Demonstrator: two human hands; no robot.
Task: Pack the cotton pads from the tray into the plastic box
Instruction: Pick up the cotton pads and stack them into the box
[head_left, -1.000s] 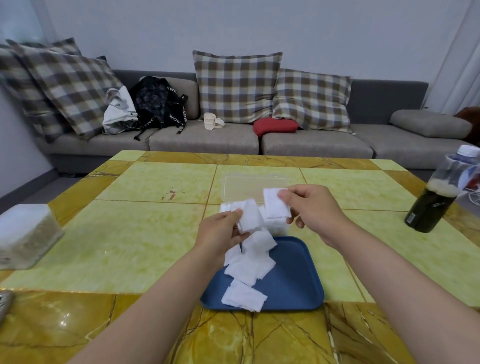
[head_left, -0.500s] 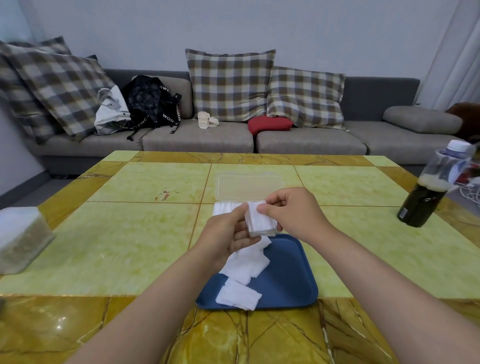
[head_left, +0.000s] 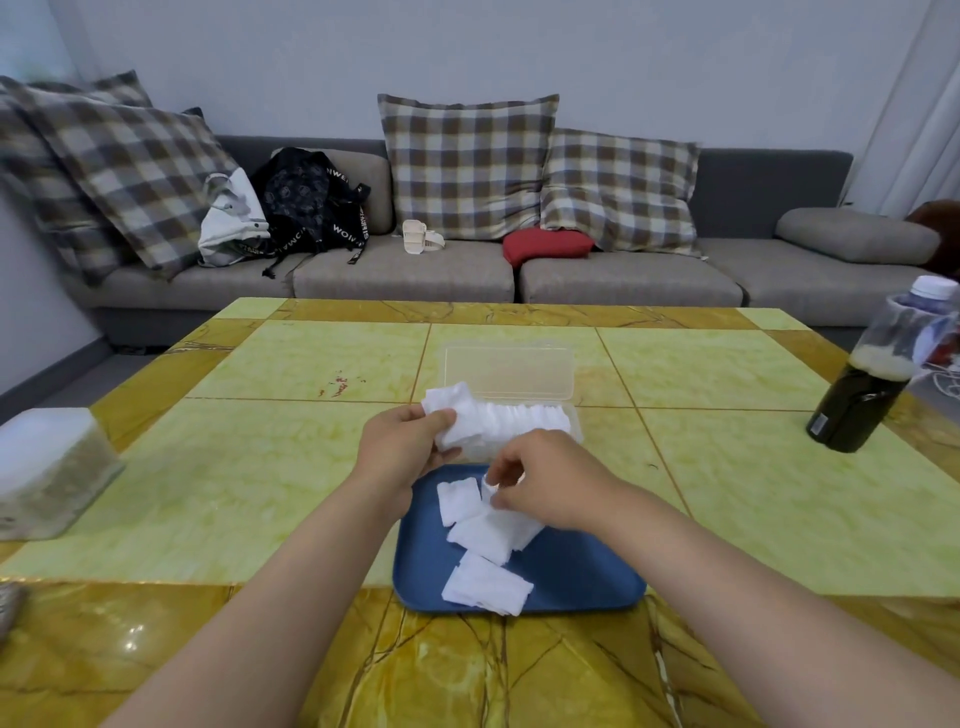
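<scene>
A blue tray (head_left: 582, 577) lies near the table's front edge with several white cotton pads (head_left: 488, 582) on it. Just behind it stands a clear plastic box (head_left: 571, 423) with its lid (head_left: 509, 369) folded back; a row of pads stands inside. My left hand (head_left: 402, 452) holds a small stack of pads (head_left: 452, 418) at the box's left end. My right hand (head_left: 545, 483) is down over the tray, its fingertips pinching the edge of one pad (head_left: 488, 486).
A dark bottle (head_left: 872, 384) with a white cap stands at the table's right edge. A white and grey block (head_left: 47, 467) sits at the left edge. A grey sofa (head_left: 415, 275) with checked cushions and bags runs behind the table.
My right hand has left the stack and dropped to the tray, where it pinches a pad. My left hand has carried the stack forward to the box's left end.
</scene>
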